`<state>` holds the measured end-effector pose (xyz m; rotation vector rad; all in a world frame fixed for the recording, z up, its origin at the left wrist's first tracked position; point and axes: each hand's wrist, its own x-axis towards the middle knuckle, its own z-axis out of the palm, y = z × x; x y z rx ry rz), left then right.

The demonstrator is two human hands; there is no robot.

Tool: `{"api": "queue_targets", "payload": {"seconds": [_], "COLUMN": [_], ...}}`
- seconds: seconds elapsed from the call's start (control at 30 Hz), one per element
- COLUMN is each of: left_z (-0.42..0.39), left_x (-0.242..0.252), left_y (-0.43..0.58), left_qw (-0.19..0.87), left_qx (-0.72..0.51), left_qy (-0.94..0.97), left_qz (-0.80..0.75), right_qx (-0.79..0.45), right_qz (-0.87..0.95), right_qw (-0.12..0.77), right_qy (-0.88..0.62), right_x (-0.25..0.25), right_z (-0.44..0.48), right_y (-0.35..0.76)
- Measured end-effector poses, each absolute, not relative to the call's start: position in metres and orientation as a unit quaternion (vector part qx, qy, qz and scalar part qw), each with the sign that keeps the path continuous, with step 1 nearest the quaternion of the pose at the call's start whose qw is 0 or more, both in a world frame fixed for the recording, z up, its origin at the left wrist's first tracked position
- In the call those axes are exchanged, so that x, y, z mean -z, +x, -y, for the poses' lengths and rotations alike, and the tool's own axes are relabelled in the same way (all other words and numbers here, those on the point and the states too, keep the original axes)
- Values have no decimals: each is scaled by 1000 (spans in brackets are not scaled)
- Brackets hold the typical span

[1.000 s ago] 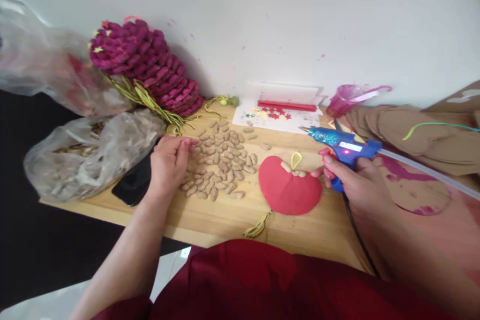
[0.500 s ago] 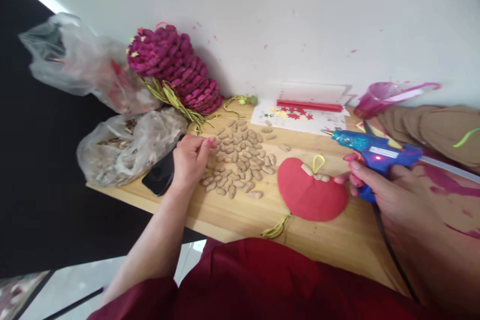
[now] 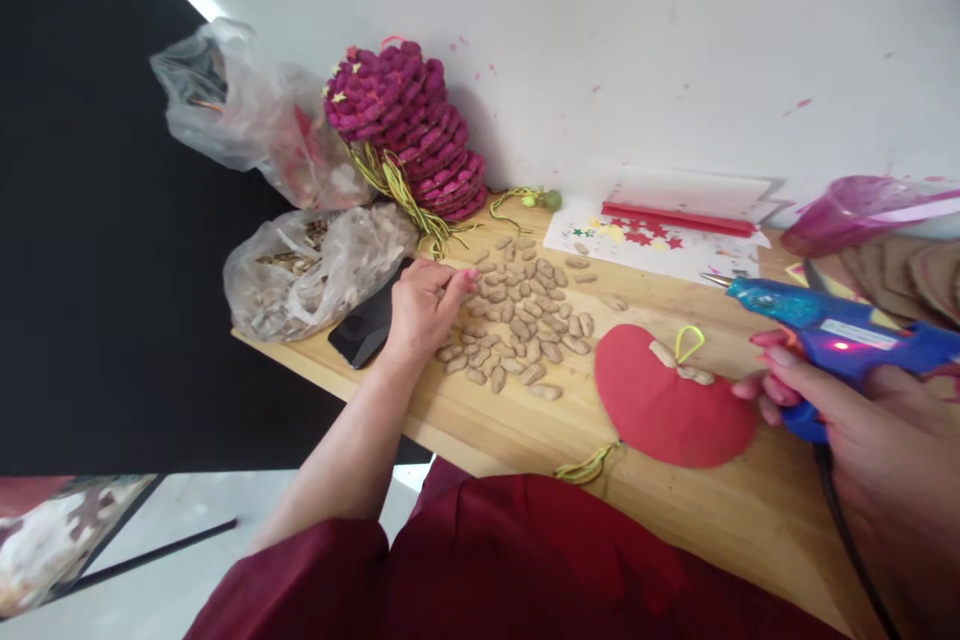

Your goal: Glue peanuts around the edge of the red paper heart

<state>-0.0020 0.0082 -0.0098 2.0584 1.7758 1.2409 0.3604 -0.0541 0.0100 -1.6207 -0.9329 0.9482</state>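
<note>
Head: turned further left; still grasping glue gun [image 3: 795, 308] in right hand [image 3: 862, 410] beside red piece [image 3: 671, 410]; curling left hand [image 3: 430, 313] at peanuts [image 3: 519, 329], can't tell if pinching.

Blue plastic glue gun [image 3: 806, 313] held nozzle-left, red light [image 3: 841, 346] lit. Red heart-shaped piece [image 3: 667, 420] laid flat, tan unshelled peanuts [image 3: 695, 376] set at notch; loose peanuts [image 3: 520, 328] scattered left.
</note>
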Motion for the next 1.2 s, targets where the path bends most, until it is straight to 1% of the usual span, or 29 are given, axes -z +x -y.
{"api": "queue_targets", "payload": {"seconds": [0.13,0.23,0.4,0.53,0.8,1.2], "left_z": [-4,7,35,53,61,48], "left_x": [6,-3,-15,-11,-4,-7], "left_y": [-4,-8,-14,-13,-12,-13], "left_qw": [147,186,165,192,135,87], "left_qx": [-463,-471,-388,-332,-271,-268], "left_qy": [661,654,708,740,804,809], "left_qz": [-572,-562,-567,-553,-511,-517], "right_qx": [-365,-365,-371,-392,-394,-396], "right_qz": [383,376,394,399,404,396], "right_qw": [492,485,491,495,509,510], "right_qy": [-691,-700,-683,-665,-650,-653], "right_x": [-16,-22,-18,-10,-8,-11], "right_z": [55,57,58,59,60,60], "right_y": [353,347,352,358,361,357]}}
